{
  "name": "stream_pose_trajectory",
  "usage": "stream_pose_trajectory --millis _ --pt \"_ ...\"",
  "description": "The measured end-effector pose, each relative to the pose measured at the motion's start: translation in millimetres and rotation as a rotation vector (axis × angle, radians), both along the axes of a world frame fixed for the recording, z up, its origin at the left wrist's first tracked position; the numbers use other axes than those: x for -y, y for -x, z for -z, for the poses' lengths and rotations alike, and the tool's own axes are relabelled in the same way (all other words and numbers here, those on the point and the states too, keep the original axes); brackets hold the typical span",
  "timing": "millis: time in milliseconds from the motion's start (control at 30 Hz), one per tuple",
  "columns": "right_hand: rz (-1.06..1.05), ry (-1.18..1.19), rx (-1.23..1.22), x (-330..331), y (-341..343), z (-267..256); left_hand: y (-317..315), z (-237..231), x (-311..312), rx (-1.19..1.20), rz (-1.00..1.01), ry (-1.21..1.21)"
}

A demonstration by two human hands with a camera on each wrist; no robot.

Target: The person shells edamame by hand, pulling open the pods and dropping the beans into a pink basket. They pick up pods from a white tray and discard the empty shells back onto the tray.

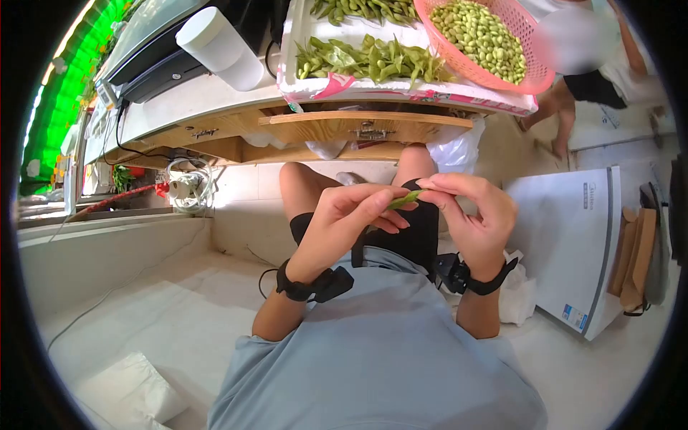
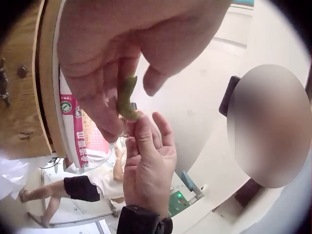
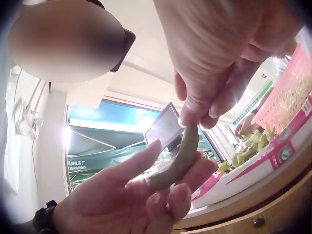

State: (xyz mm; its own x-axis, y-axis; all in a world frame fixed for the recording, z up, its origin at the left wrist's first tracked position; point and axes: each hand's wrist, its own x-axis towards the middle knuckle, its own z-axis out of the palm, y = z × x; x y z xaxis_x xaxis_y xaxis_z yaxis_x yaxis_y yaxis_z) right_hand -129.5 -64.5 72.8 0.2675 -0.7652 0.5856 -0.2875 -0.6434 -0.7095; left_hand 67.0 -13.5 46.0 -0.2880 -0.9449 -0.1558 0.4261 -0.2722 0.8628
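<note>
A single green pod [image 1: 403, 201] is held between both hands above the lap. My left hand [image 1: 351, 222] holds its near end, the pod lying along the curled fingers. With thumb and fingertips my right hand [image 1: 476, 215] pinches the other end. The right wrist view shows the curved pod [image 3: 179, 163] resting across the fingers of my left hand [image 3: 126, 195], its top end pinched by my right hand [image 3: 219, 53]. In the left wrist view the pod [image 2: 126, 100] hangs between my left hand [image 2: 131, 39] and my right hand [image 2: 151, 170].
On the table ahead, a white foam box [image 1: 308, 87] holds leafy pods [image 1: 373, 59], and a pink basket [image 1: 534, 54] holds shelled beans [image 1: 476, 39]. A white cup [image 1: 218, 46] stands left of them. Another person [image 1: 595, 86] is at the upper right, beyond a white fridge [image 1: 562, 236].
</note>
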Motion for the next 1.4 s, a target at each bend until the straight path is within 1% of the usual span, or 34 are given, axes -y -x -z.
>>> stream_pose_trajectory --millis 67,167,267,367,400,467,500,533,600,667,700,733,900,1067,1167,1267,1400 --pt "-0.052 0.025 -0.020 3 4 0 3 2 5 0.063 0.045 0.006" --pt "-0.161 -0.053 0.024 1 10 0 8 9 6 0.099 0.084 0.062" --pt "-0.190 -0.111 0.214 -5 8 0 15 10 4 0.038 0.001 0.142" --pt "-0.249 0.024 0.180 -8 13 -2 19 1 2 0.042 -0.068 0.282" --pt "-0.290 0.088 0.250 -8 8 -3 18 -1 2 0.133 -0.068 0.405" --pt "-0.334 0.129 0.271 -13 7 -7 15 -7 3 0.317 -0.072 0.644" --pt "-0.357 0.150 0.283 -16 7 -8 15 -12 0 0.315 -0.072 0.651" --pt "-0.410 0.224 0.342 -14 5 -2 15 -18 -2 0.313 -0.073 0.658" --pt "-0.500 0.251 0.264 -12 16 -4 16 -20 -7 0.308 -0.100 0.687" --pt "-0.544 0.298 0.274 -9 17 -8 16 -21 -9 0.351 -0.126 0.764" --pt "-0.542 0.326 0.322 -9 11 -9 16 -21 -10 0.372 -0.138 0.801" --pt "-0.538 0.354 0.372 -9 8 -9 16 -21 -11 0.374 -0.153 0.804" --pt "-0.557 0.345 0.401 -10 6 -5 16 -23 -11 0.414 -0.183 0.859" --pt "-0.608 0.270 0.230 -11 16 -9 16 -23 -11 0.372 -0.189 0.815" --pt "-0.579 0.293 0.323 -13 9 -7 17 -24 -10 0.352 -0.189 0.806" --pt "-0.560 0.373 0.460 -9 1 -3 18 -23 -9 0.334 -0.195 0.803" --pt "-0.570 0.379 0.484 -10 2 -1 22 -19 -9 0.270 -0.202 0.798"
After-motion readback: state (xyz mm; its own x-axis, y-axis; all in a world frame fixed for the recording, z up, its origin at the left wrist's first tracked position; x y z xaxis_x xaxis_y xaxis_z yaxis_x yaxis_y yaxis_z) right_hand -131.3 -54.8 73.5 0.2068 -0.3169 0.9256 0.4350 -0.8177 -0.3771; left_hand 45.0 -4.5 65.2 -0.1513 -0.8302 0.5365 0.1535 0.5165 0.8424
